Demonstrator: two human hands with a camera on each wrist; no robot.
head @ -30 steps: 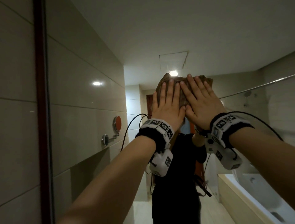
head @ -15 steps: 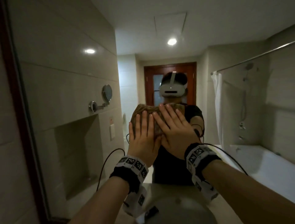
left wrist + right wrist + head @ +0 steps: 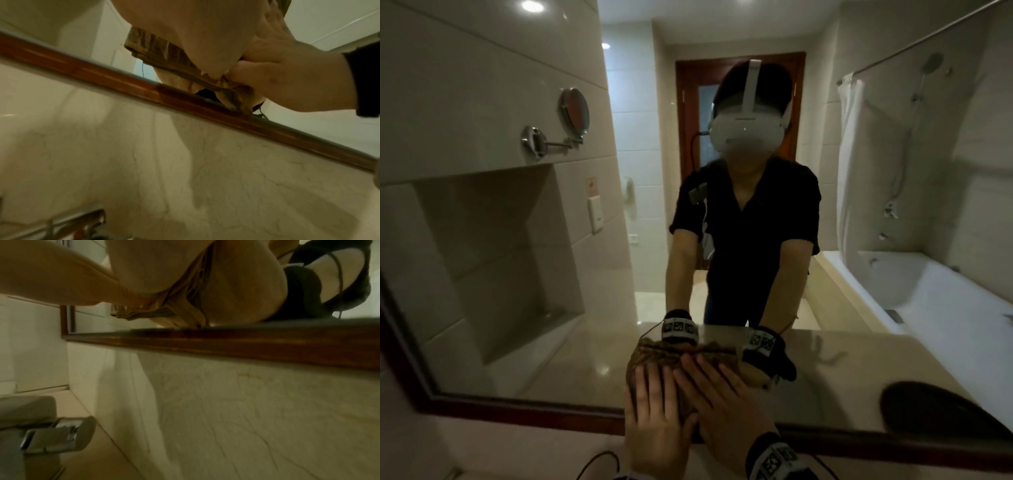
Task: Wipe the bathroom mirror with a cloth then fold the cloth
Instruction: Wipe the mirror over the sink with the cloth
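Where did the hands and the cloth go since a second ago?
Both hands, left hand and right hand, slid the cloth straight down the mirror, from near the top to its bottom frame. Nothing was let go: both hands still press it flat, fingers straight.

Cloth (image 3: 654, 356) on mirror (image 3: 517, 240), just above frame (image 3: 517, 413)

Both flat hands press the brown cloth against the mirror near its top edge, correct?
Not the top edge. In the head view the left hand and right hand press the brown cloth flat against the mirror near its bottom edge, just above the wooden frame.
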